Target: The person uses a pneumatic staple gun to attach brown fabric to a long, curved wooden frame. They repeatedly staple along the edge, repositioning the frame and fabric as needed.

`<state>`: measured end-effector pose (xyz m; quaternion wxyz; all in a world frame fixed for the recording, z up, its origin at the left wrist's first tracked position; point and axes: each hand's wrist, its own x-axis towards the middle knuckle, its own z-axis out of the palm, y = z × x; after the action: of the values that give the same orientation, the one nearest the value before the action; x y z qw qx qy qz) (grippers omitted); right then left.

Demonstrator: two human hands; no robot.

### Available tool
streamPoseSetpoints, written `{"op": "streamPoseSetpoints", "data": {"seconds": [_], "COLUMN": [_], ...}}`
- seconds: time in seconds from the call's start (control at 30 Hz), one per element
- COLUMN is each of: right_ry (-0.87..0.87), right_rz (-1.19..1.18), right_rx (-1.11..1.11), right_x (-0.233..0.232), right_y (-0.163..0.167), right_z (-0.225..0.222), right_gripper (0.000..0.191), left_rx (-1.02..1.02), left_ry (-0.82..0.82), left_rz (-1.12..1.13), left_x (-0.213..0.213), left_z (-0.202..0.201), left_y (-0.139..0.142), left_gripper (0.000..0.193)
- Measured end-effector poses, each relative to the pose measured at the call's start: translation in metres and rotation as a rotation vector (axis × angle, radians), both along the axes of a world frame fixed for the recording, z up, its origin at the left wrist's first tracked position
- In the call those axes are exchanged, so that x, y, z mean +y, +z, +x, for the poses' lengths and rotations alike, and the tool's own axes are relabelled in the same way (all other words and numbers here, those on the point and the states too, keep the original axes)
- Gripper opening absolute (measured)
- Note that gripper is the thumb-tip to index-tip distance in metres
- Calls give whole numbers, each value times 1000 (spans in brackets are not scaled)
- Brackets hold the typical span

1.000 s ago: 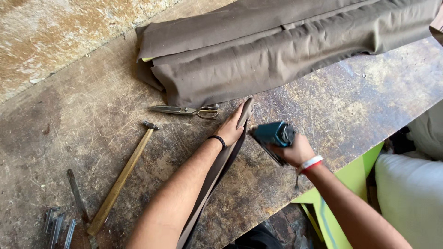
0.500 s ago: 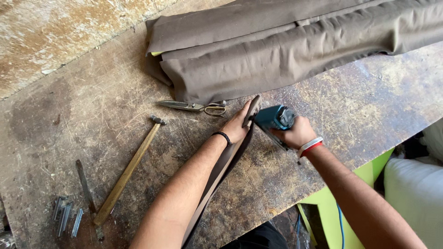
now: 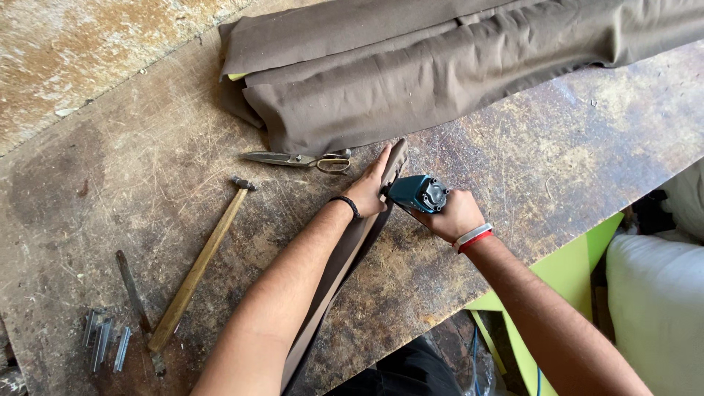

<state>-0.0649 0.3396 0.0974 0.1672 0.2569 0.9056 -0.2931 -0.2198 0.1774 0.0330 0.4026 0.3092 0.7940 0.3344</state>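
My left hand (image 3: pixel 369 188) lies flat on a long narrow strip covered in brown fabric (image 3: pixel 345 257) that runs from the table's near edge toward the middle. A black band circles that wrist. My right hand (image 3: pixel 452 215) grips a teal staple gun (image 3: pixel 416 193), whose nose is pressed against the strip's right side just beside my left fingers. A red and white band sits on the right wrist.
A big folded bundle of brown fabric (image 3: pixel 455 59) lies across the back of the worn wooden table (image 3: pixel 557 139). Scissors (image 3: pixel 301 159), a wooden-handled hammer (image 3: pixel 202 268), a metal rod (image 3: pixel 132 290) and staple strips (image 3: pixel 103 343) lie left. A green panel (image 3: pixel 565 275) and white cushion (image 3: pixel 656 308) are at right.
Both hands and the staple gun have stayed on the strip; the gun has shifted slightly closer to my left hand. The view has drifted a little.
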Motion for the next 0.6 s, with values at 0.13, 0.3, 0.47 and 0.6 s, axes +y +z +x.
{"op": "streamPoseSetpoints", "data": {"seconds": [0.13,0.3,0.47,0.6], "right_ry": [-26,0,-287,-995], "right_rz": [85,343,204,-857], "right_rx": [-1,285,590,379], "right_x": [6,14,-38,-95], "right_y": [-10,-25,-31,-50], "right_z": [9,49,65,23], "right_gripper": [44,68,41,38], "left_rx": [11,50,168,287], "left_ry": [87,239,328,190], "left_rz": [-78,-105,10,192], "left_x": [3,6,61,74], "left_z": [5,17,21,22], "left_y": [6,8,-5,-25], "left_gripper": [130,108,103,103]}}
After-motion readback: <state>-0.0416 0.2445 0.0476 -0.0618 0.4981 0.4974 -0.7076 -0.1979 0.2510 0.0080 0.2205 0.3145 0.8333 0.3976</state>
